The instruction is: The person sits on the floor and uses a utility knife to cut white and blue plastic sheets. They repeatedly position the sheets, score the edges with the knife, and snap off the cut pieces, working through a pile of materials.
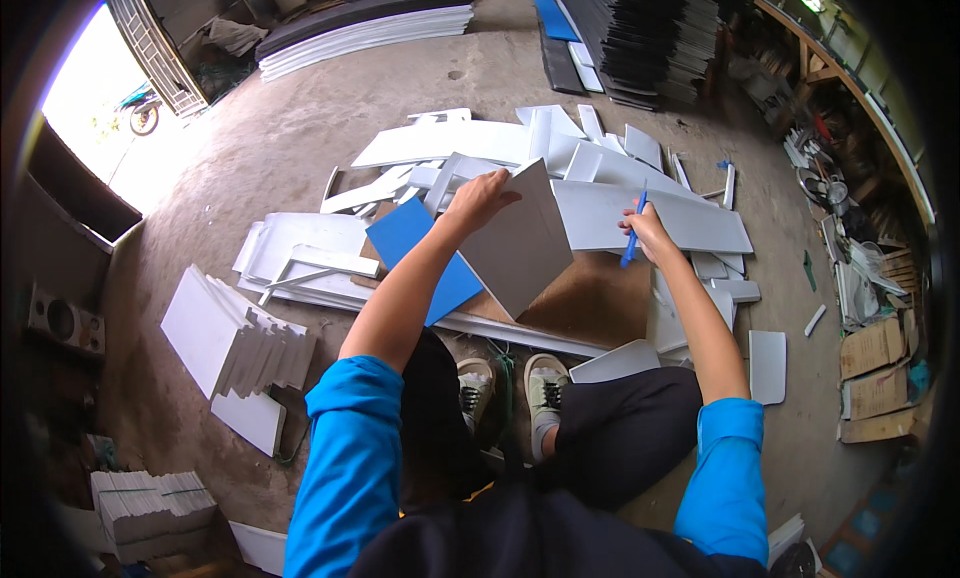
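My left hand [482, 200] grips the top edge of a grey-white rectangular board [520, 243], which it holds up tilted over the work surface. A blue pen-like tool [634, 236], perhaps a utility knife, is in my closed right hand [650, 228], upright and apart from the board. Left of the raised board, a flat blue panel [407, 240] lies partly behind my left forearm. Beneath them is a brown board [600, 303], partly hidden by the raised one. White offcut panels [650, 216] are heaped just beyond both hands.
Stacked white boards [235, 333] stand at the left, with a tied bundle [155, 508] nearer me. Tall dark sheet stacks [640, 38] rise at the far right. Cardboard pieces [875, 378] and clutter line the right wall. My shoes [543, 393] are close to the work surface.
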`<state>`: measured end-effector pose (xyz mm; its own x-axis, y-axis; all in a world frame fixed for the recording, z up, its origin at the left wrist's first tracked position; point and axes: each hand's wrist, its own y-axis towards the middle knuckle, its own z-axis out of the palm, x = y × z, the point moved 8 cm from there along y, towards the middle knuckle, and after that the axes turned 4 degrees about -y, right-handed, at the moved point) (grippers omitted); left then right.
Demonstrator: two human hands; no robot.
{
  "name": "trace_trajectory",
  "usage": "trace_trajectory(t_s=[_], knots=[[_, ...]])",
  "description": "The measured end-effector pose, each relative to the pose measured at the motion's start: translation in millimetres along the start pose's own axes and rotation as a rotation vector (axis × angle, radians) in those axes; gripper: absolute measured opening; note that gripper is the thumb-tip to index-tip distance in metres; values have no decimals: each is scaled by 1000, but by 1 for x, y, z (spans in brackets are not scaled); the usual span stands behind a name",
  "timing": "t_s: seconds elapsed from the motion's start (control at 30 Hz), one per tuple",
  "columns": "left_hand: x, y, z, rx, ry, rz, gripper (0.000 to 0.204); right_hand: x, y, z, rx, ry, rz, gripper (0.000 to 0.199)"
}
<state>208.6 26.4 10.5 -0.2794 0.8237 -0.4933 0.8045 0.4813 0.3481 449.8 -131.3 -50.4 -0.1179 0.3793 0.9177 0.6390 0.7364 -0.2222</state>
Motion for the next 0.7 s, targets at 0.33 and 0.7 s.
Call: trace_trajectory(t_s=[0.33,0.7], knots=[[-31,18,5,195,298,23,52,19,-31,25,292,211,93,68],[-18,6,-22,117,351,11,35,70,-54,51,151,-374,-286,31]])
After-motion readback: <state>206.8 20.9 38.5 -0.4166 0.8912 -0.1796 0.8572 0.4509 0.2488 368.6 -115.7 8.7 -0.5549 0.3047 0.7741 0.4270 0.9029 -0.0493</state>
